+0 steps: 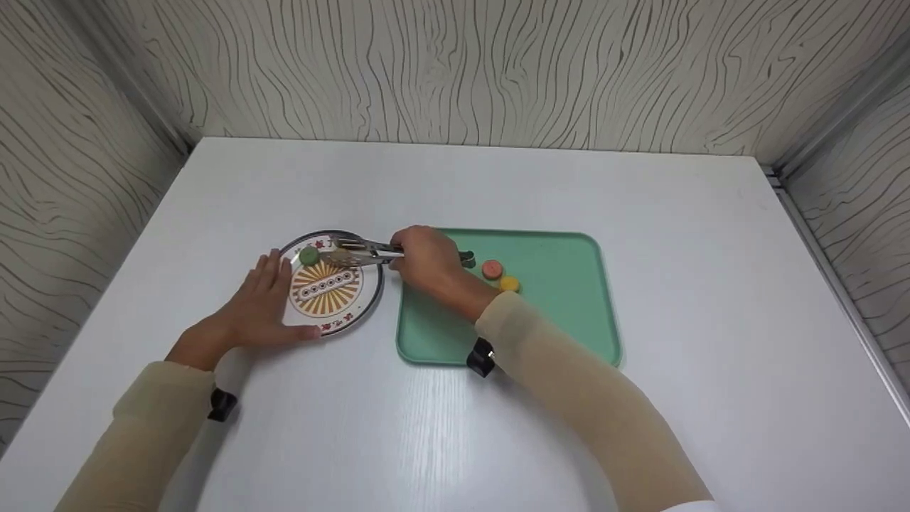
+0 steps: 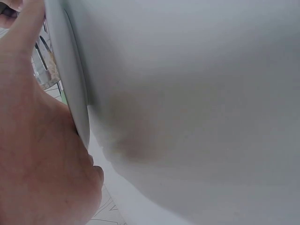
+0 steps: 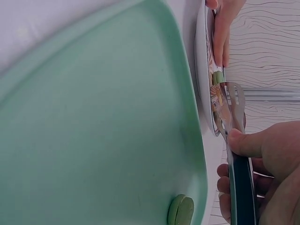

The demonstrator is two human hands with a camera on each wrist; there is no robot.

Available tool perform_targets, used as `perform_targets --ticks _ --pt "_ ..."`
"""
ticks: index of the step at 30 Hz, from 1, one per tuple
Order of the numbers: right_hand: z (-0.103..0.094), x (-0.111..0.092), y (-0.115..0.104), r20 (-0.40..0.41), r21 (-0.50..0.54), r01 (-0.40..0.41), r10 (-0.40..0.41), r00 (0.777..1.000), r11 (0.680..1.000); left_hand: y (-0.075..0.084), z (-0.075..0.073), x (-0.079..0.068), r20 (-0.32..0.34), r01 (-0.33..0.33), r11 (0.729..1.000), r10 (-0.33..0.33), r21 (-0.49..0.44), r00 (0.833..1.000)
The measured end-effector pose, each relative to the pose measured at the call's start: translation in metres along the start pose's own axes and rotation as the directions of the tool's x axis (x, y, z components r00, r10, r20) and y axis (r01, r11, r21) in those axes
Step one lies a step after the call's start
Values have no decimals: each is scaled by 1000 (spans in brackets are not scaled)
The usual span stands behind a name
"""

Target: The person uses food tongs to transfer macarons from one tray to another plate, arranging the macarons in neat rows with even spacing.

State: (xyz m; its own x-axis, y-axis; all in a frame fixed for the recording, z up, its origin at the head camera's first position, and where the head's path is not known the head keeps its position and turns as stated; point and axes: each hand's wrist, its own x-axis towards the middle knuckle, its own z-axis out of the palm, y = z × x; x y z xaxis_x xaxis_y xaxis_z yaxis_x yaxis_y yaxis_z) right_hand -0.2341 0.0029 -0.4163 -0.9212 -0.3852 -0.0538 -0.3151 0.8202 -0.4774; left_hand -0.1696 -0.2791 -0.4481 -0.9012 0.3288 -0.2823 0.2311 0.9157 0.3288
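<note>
My right hand (image 1: 430, 259) grips metal tongs (image 1: 366, 257) with dark handles, their heads low over the left part of a round patterned plate (image 1: 362, 302). A green macaron (image 1: 309, 256) lies on the plate right at the tong tips. Something yellowish shows between the tong heads; I cannot tell if it is held. My left hand (image 1: 259, 309) rests along the plate's left rim, fingers straight and thumb spread toward the near edge. In the left wrist view the plate's rim (image 2: 70, 70) shows edge-on beside that hand.
A green rectangular tray (image 1: 561, 320) lies right of the plate, under my right forearm. It carries a pink macaron (image 1: 492, 269), a yellow macaron (image 1: 510, 284) and a green macaron (image 3: 180, 211). Wood-patterned panels (image 1: 455, 71) stand behind the white table (image 1: 675, 284).
</note>
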Motion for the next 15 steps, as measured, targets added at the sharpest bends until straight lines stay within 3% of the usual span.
perform_targets --ticks 15 --pt "-12 -9 8 14 -51 5 -4 1000 999 5 -1 2 8 9 1000 -9 -1 1000"
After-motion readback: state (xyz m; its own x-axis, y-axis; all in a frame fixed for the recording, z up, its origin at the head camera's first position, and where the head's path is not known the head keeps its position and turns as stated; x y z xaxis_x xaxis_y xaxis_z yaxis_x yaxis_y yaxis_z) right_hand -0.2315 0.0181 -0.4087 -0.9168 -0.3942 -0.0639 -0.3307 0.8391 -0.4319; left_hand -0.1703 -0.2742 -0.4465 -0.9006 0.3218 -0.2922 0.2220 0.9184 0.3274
